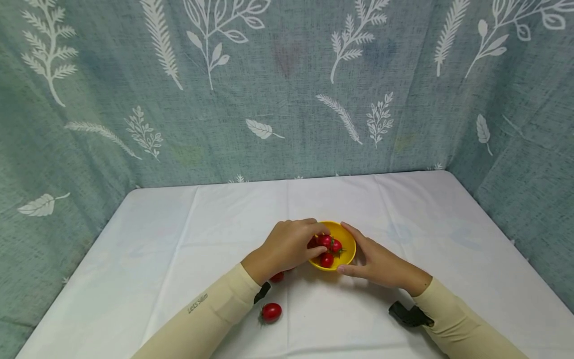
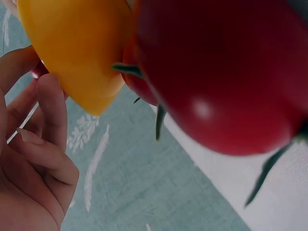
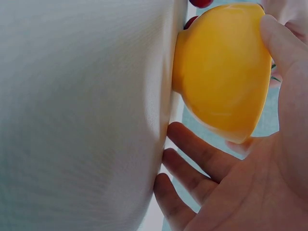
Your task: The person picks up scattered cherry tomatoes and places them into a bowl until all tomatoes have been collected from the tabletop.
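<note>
A small yellow bowl (image 1: 335,230) stands on the white cloth, with several red cherry tomatoes (image 1: 327,260) with green stems inside. My right hand (image 1: 381,262) holds the bowl by its rim, thumb on the near side and index finger on the far side. In the right wrist view, the other fingers of that hand rest against the cloth, below the bowl's (image 3: 224,72) flared side. At the bowl's left rim, my left hand (image 1: 287,247) pinches a tomato (image 2: 37,72), mostly hidden by its fingers.
One tomato (image 1: 271,312) lies on the white tablecloth (image 1: 215,219) near my left forearm. Another tomato (image 1: 277,277) sits under the left wrist, with more red partly hidden beside it. Leaf-patterned green curtains (image 1: 287,99) enclose the table at the back and sides.
</note>
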